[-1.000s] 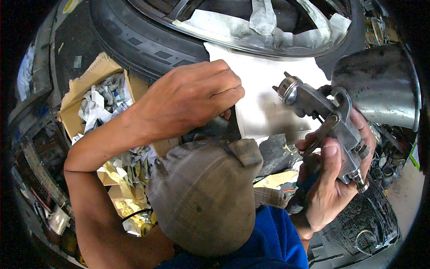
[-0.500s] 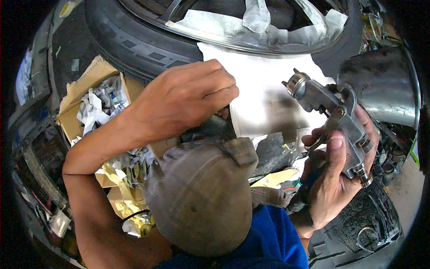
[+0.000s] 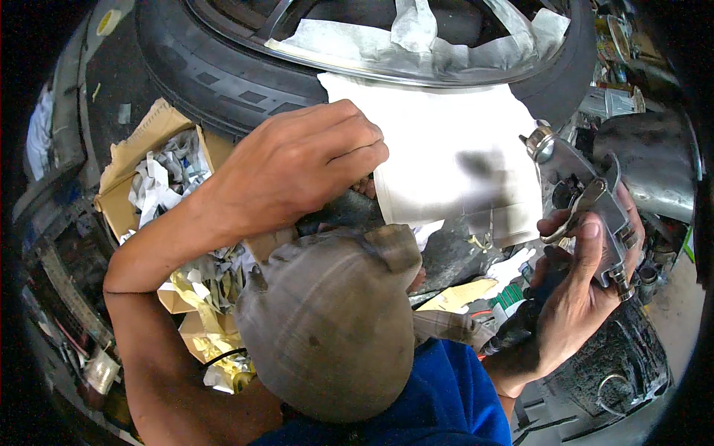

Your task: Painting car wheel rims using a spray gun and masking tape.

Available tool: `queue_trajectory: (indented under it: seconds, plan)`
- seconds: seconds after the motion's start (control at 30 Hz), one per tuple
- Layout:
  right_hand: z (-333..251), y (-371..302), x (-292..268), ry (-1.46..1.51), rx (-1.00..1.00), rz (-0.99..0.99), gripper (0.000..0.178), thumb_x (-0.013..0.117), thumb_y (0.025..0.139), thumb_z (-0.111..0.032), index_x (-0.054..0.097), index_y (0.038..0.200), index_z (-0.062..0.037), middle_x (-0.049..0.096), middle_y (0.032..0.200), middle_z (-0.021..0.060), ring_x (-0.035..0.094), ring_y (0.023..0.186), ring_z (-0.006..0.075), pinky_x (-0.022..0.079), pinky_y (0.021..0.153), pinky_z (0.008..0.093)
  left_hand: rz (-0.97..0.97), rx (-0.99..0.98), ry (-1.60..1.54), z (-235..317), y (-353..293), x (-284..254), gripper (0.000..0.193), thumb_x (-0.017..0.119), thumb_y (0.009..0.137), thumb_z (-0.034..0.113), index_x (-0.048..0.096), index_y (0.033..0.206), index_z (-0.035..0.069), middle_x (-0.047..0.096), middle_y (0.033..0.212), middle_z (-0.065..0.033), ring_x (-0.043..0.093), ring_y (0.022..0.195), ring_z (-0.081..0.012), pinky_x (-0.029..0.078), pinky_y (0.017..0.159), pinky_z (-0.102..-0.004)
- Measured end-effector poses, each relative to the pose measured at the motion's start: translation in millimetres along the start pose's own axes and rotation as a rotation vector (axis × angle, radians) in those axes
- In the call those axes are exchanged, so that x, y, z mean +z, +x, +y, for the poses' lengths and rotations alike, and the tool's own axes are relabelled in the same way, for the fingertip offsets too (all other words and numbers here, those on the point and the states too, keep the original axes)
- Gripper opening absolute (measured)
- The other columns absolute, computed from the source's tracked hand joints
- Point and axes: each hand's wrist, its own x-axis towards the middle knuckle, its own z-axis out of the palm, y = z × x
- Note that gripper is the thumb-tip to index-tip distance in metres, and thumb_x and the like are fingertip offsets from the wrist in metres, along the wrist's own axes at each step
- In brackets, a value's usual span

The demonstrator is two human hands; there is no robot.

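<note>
My left hand (image 3: pixel 316 156) is closed at the left edge of a white sheet of paper (image 3: pixel 424 149), its curled fingers pinching that edge; the fingertips are partly hidden. The sheet hangs below the rim of a wheel (image 3: pixel 416 73) and has a dark blurred patch at its right. To the right of the sheet, my right hand (image 3: pixel 587 275) grips a silver spray gun (image 3: pixel 587 175), with fingers at its trigger and the thumb on its body. The nozzle points toward the sheet, apart from it. A grey metal cup (image 3: pixel 647 163) sits behind the gun's body.
Whitish masking paper (image 3: pixel 349 41) covers part of the wheel, inside a black tyre (image 3: pixel 223 89). Cardboard boxes (image 3: pixel 115 178) of paper scraps stand at left. Grey-brown checked cloth (image 3: pixel 327 327) fills the lower middle. A blackened container (image 3: pixel 617 357) stands lower right; cans (image 3: pixel 613 100) crowd the upper right.
My right hand has moved the spray gun rightward and slightly down, away from the sheet. The sheet looks brighter. My left hand stays at its edge.
</note>
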Motion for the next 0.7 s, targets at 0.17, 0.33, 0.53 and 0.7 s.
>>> queue_trajectory:
  seconds: [0.17, 0.33, 0.53, 0.7]
  plan:
    - [1.9, 3.7, -3.4, -0.053, -0.077, 0.032, 0.042, 0.064, 0.103, -0.031, 0.058, 0.135, -0.0046, 0.07, 0.08, 0.0091, 0.052, 0.05, 0.0031, 0.033, 0.042, 0.0172, 0.001, 0.012, -0.016, -1.1, -0.5, -1.5, 0.034, 0.064, 0.081, 0.009, 0.066, 0.115, 0.003, 0.068, 0.11, -0.0115, 0.068, 0.099, -0.0295, 0.059, 0.081, -0.0375]
    - [-12.1, -1.6, -3.3, 0.155, 0.107, -0.101, 0.043, 0.068, 0.1, -0.019, 0.055, 0.137, -0.0008, 0.071, 0.096, 0.0103, 0.066, 0.076, 0.0142, 0.053, 0.064, 0.0254, 0.006, 0.029, 0.002, 0.0, -2.0, 3.1, 0.033, 0.063, 0.083, 0.009, 0.066, 0.116, 0.004, 0.068, 0.112, -0.011, 0.068, 0.101, -0.0286, 0.058, 0.083, -0.0371]
    - [10.0, 13.1, -20.8, 0.13, 0.02, -0.158, 0.05, 0.07, 0.098, -0.027, 0.054, 0.137, -0.0016, 0.069, 0.091, 0.0111, 0.066, 0.072, 0.0137, 0.048, 0.057, 0.0232, -0.044, 0.119, 0.036, -1.5, 18.1, 19.7, 0.031, 0.064, 0.085, 0.012, 0.067, 0.114, 0.004, 0.068, 0.115, -0.008, 0.066, 0.103, -0.0253, 0.058, 0.08, -0.036]
    - [30.1, 20.5, -34.8, 0.083, -0.058, -0.186, 0.053, 0.07, 0.098, -0.032, 0.052, 0.137, -0.0014, 0.069, 0.081, 0.0121, 0.066, 0.064, 0.0152, 0.044, 0.05, 0.0219, -0.089, 0.121, -0.003, -2.7, 32.2, 16.1, 0.033, 0.065, 0.084, 0.014, 0.067, 0.115, 0.003, 0.067, 0.116, -0.0092, 0.067, 0.104, -0.0268, 0.058, 0.078, -0.0371]
